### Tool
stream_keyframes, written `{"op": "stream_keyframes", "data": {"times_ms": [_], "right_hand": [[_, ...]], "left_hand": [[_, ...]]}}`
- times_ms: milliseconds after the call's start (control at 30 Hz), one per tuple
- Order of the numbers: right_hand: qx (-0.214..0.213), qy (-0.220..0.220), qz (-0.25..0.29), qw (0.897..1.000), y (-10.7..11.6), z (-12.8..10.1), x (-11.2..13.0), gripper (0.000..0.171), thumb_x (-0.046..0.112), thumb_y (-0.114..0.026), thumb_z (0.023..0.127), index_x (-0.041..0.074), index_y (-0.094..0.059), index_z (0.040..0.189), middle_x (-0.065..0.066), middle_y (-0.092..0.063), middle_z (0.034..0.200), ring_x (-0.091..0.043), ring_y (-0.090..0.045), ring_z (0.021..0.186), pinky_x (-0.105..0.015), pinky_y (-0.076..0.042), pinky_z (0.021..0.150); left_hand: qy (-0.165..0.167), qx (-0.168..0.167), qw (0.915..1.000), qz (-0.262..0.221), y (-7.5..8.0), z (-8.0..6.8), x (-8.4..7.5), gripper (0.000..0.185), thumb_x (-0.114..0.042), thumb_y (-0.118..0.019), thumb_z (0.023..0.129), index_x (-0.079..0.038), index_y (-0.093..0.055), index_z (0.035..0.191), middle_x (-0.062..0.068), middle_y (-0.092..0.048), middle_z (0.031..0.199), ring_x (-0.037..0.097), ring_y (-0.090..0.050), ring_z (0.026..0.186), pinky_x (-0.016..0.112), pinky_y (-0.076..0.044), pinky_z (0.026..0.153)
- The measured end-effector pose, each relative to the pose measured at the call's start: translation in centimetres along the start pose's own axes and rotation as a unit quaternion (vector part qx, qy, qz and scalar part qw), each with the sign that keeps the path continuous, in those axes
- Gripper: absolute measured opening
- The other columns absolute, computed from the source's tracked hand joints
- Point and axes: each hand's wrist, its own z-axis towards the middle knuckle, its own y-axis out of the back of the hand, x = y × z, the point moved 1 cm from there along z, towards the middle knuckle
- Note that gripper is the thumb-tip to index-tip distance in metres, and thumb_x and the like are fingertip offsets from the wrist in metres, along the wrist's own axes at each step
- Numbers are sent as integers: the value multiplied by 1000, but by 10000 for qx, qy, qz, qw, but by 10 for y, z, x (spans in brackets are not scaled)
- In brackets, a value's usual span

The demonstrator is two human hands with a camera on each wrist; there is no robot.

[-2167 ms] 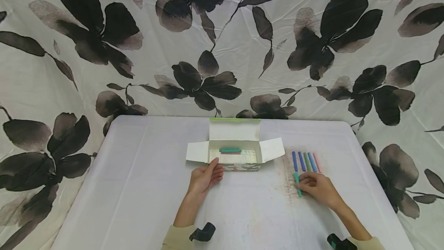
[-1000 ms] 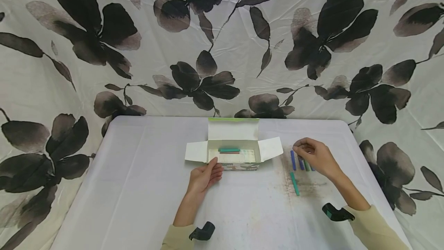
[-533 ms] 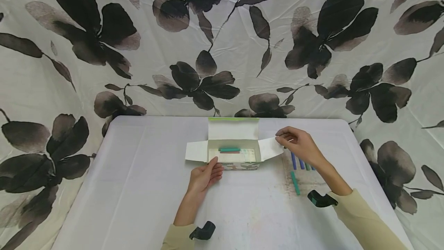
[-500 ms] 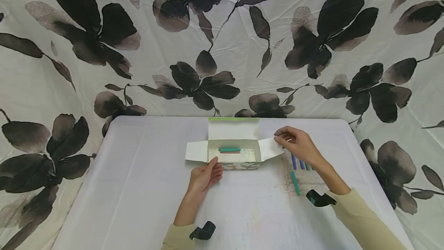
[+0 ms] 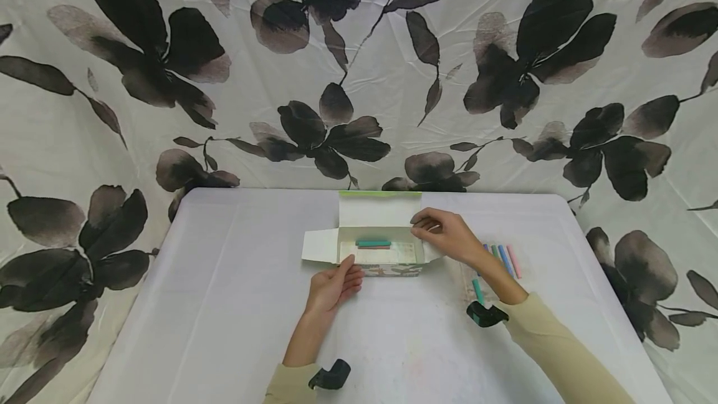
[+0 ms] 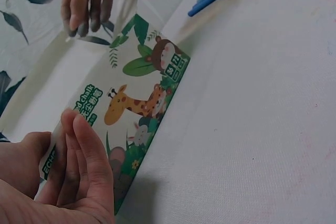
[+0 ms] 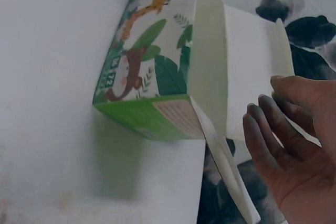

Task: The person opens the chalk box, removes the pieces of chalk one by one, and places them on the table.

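Observation:
An open cardboard chalk box (image 5: pixel 387 269) printed with cartoon animals (image 6: pixel 136 108) stands mid-table, lid flap up at the back. A teal chalk (image 5: pixel 373 243) lies inside over a reddish one. My left hand (image 5: pixel 331 284) rests flat against the box's front left, fingers (image 6: pixel 84 166) straight along the printed face. My right hand (image 5: pixel 445 234) hovers over the box's right end, fingers (image 7: pixel 273 129) loosely straight beside the lid and the right side flap (image 7: pixel 226 182). I see nothing held in it. Its fingertips (image 6: pixel 84 19) look dusty.
A row of blue, green and pink chalks (image 5: pixel 507 259) lies right of the box, partly hidden by my forearm; one teal chalk (image 5: pixel 477 290) lies nearer me. The white table (image 5: pixel 224 304) has chalk smudges on the right. Flower-print cloth (image 5: pixel 168 80) hangs behind.
My right hand left the teal chalk, went up to the chalk row, then moved left to the box's right end. The right flap now sits mostly under that hand. The left hand stayed put.

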Motion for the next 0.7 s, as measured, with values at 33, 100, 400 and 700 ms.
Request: {"op": "stream_keyframes", "data": {"times_ms": [33, 100, 400, 700], "right_hand": [[46, 35, 8, 10000, -3, 2, 0, 23, 13, -71, 99, -3, -69, 116, -9, -72, 104, -25, -70, 96, -34, -61, 85], [137, 76, 52, 9999, -10, 5, 0, 23, 11, -71, 99, -3, -69, 116, -10, -72, 105, -26, -69, 96, -34, -61, 85], [602, 232, 222, 9977, -36, 19, 0, 26, 7, -74, 95, -7, -68, 116, -14, -72, 106, -26, -70, 96, -36, -61, 86], [1130, 432, 93, 9926, -58, 31, -4, 27, 7, -76, 94, -9, -68, 114, -15, -72, 103, -23, -70, 94, -32, -61, 83]], "left_hand": [[-5, -8, 10000, -9, 0, 0, 0, 48, -33, -73, 98, 13, -68, 112, 9, -76, 90, 10, -72, 78, 21, -62, 74], [-13, -18, 10000, -25, 0, 0, 1, 48, -32, -73, 98, 13, -69, 112, 9, -76, 89, 10, -72, 77, 21, -62, 73], [-39, -8, 10000, -43, 1, 1, 3, 47, -32, -73, 98, 13, -69, 110, 9, -76, 88, 10, -72, 76, 21, -62, 72], [-79, -1, 10000, -9, 1, 2, 3, 47, -32, -73, 99, 13, -70, 110, 9, -76, 89, 12, -73, 79, 21, -62, 73]]}}
